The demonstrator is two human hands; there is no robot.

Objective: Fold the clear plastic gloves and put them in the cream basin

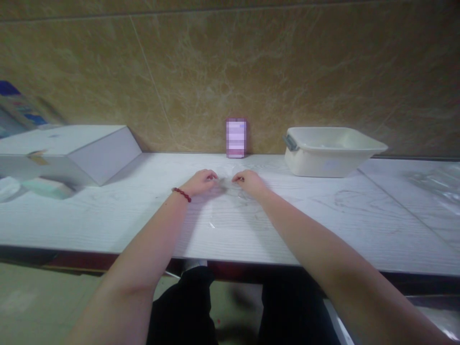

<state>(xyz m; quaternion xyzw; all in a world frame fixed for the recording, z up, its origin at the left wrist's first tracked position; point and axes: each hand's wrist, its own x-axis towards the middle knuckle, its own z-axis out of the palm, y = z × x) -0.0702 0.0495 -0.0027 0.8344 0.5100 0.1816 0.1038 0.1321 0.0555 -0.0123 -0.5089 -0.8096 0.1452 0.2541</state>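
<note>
My left hand (201,182), with a red bead bracelet on its wrist, and my right hand (250,181) rest close together on the white table (108,211). Both have their fingers curled and pinch a thin clear plastic bag (230,196) that lies flat between them and towards me. The bag is see-through and hard to make out; whether anything is inside I cannot tell.
A cream plastic basin (332,149) stands at the back right. A white box (68,151) sits at the left, with coloured packaging (17,110) behind it. A small pink blurred object (236,137) leans on the marble wall. Clear plastic (438,184) lies far right.
</note>
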